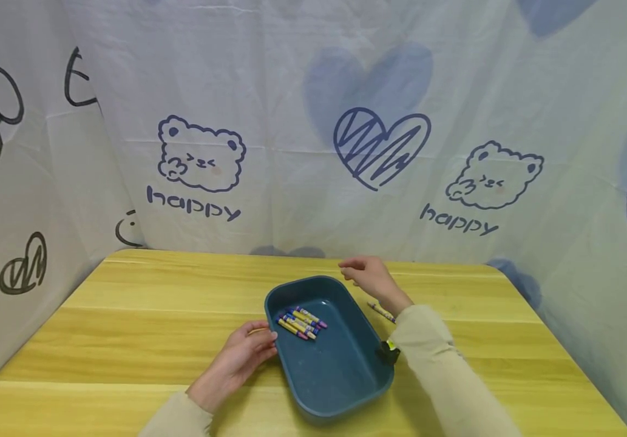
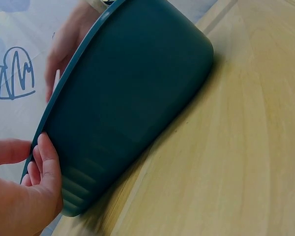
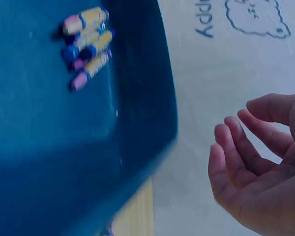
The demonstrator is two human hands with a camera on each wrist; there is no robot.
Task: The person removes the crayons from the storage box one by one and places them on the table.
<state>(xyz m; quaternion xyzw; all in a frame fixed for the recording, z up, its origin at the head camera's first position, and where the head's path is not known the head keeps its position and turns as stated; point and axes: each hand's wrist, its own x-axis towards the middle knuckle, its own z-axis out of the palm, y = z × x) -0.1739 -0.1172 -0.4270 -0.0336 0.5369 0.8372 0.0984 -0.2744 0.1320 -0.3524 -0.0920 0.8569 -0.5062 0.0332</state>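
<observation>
A blue-green plastic bin (image 1: pixel 340 364) stands at an angle on the table, with several crayons (image 1: pixel 301 323) lying together at its far left end. My left hand (image 1: pixel 239 352) is at the bin's left side. The left wrist view shows its thumb and fingers pinching the rim of the bin (image 2: pixel 132 83). Past the far right corner my right hand (image 1: pixel 370 279) hovers with fingers loosely bent, holding nothing; in the right wrist view a gap separates it from the bin (image 3: pixel 147 83). One crayon (image 1: pixel 382 312) lies on the table right of the bin, beneath the right wrist.
The yellow wood-grain table (image 1: pixel 127 328) extends to both sides of the bin. A pale cloth (image 1: pixel 286 152) printed with hearts and bears hangs behind it and at the sides. Beside the right sleeve, a small black object (image 1: pixel 388 353) overlaps the bin's right rim.
</observation>
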